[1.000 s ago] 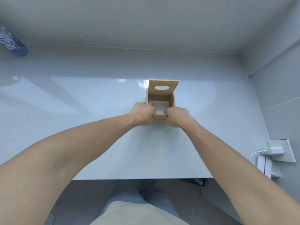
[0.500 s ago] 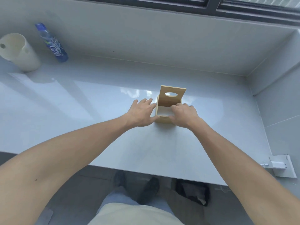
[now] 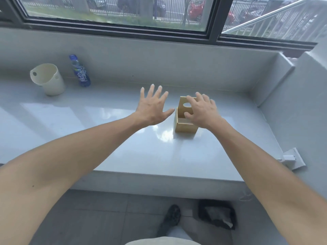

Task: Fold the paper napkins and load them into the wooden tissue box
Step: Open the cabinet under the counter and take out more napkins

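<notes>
Both hands are hovering spread, gripping nothing: left hand beside, right hand over the wooden tissue box mid-tabletop; box looks rigid, light, best gripped by its side walls.

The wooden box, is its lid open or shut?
Open. The lid with the oval hole stands up behind the wooden box, behind the right hand.

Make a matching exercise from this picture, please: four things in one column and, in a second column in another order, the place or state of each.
Things:
1. left hand
2. right hand
3. cream bucket
4. blue bottle

Places or states:
A. stands at the far left of the counter
B. over the wooden box, in front of its lid
C. open, fingers spread, beside the box
D. against the back wall, right of the bucket

Pairs: 1-C, 2-B, 3-A, 4-D
</notes>
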